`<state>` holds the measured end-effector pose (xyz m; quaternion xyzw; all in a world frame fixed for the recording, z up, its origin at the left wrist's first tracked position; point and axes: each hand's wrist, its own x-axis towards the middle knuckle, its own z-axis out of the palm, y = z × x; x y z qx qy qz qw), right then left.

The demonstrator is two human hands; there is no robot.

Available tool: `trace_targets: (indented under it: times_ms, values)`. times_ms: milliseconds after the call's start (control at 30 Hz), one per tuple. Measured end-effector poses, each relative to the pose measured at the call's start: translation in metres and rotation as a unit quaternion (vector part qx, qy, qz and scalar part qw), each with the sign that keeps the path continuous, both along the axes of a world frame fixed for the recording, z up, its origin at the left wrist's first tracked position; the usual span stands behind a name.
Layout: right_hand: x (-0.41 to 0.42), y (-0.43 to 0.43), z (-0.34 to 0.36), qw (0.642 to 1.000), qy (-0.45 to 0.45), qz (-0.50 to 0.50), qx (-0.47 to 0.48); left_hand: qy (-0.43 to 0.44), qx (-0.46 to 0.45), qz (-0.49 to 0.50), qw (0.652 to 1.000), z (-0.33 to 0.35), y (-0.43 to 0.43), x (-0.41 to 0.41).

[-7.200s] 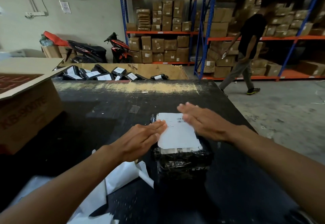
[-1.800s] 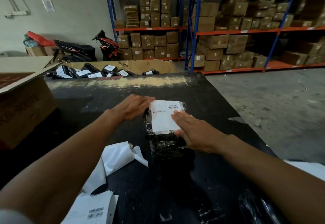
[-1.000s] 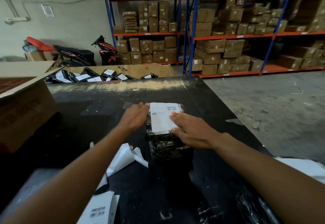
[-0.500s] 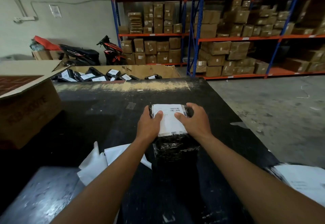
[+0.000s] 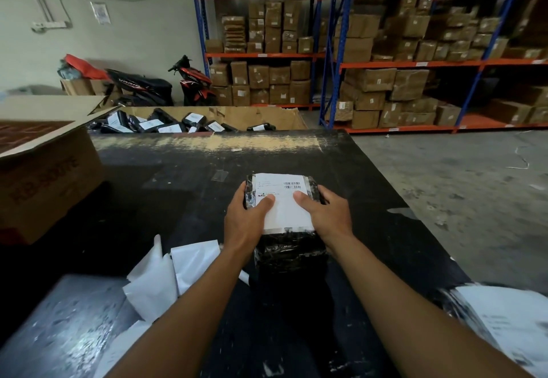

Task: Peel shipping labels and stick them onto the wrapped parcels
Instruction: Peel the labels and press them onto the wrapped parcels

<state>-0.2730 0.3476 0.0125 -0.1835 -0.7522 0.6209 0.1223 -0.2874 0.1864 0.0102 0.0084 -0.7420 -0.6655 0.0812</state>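
Both hands have drawn in from lying flat to clasping the wrapped parcel (image 5: 292, 248). The left hand (image 5: 244, 225) curls round its left side and the right hand (image 5: 327, 214) round its right, with each thumb pressing on the white shipping label (image 5: 281, 196) stuck on top. The parcel is at the middle of the black table (image 5: 166, 199), perhaps raised slightly; the dark view leaves that unclear. Crumpled backing paper (image 5: 166, 277) lies beside the left forearm.

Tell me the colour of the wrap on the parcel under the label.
The parcel is wrapped in glossy black; head view shows it.
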Motion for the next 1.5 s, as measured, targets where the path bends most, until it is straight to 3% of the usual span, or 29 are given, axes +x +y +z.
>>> trace_targets:
  times_ms: [233, 600, 800, 1300, 1500]
  values:
    - [0.023, -0.004, 0.009, 0.999, 0.046, 0.010, 0.018, 0.059, 0.008, 0.043, 0.997, 0.006, 0.006, 0.018]
    - [0.022, 0.005, 0.037, 0.995, 0.070, 0.006, -0.075, 0.071, 0.057, 0.047, 0.995, 0.038, 0.007, 0.028]
    - [0.065, 0.005, 0.033, 0.993, 0.070, 0.050, -0.081, 0.042, 0.077, 0.041, 0.995, 0.036, -0.005, 0.069]
    - [0.249, -0.035, -0.040, 0.998, -0.011, -0.031, -0.045, -0.057, -0.003, 0.001, 0.998, -0.028, -0.038, 0.252]
    - [0.283, -0.033, -0.053, 0.999, -0.032, -0.022, -0.034, -0.075, -0.019, 0.007, 0.997, -0.046, -0.034, 0.281]
